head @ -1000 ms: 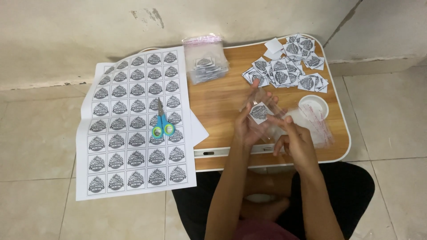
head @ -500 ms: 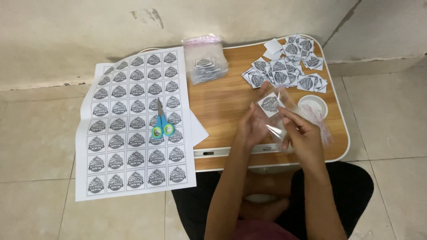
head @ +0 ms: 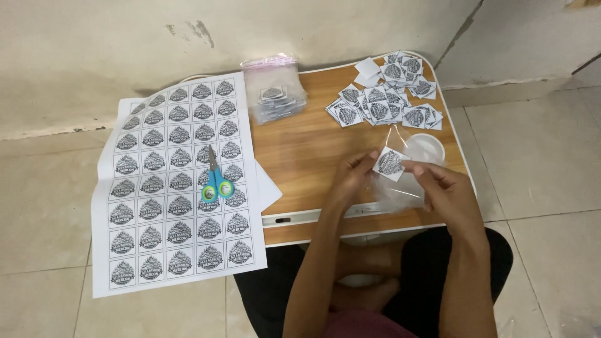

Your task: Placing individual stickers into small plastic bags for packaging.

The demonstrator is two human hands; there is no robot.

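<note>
My left hand [head: 354, 177] and my right hand [head: 441, 188] are together over the right part of a small wooden lap table [head: 310, 147]. Between their fingertips they pinch a small square paper label [head: 391, 163] printed in black and white, together with a thin clear plastic bag [head: 400, 188] that hangs below it. Whether the label sits inside the bag cannot be told. A round cup recess [head: 427, 148] in the table lies just behind the hands.
A heap of cut square labels [head: 388, 100] lies at the table's far right. A stack of clear zip bags [head: 274, 95] sits at its far left corner. A large uncut label sheet [head: 178, 181] drapes off the table's left side onto the tiled floor, with blue-green scissors [head: 215, 181] on it.
Both hands have shifted right across the table with the label. The clear bag has come up around the label between the fingers.
</note>
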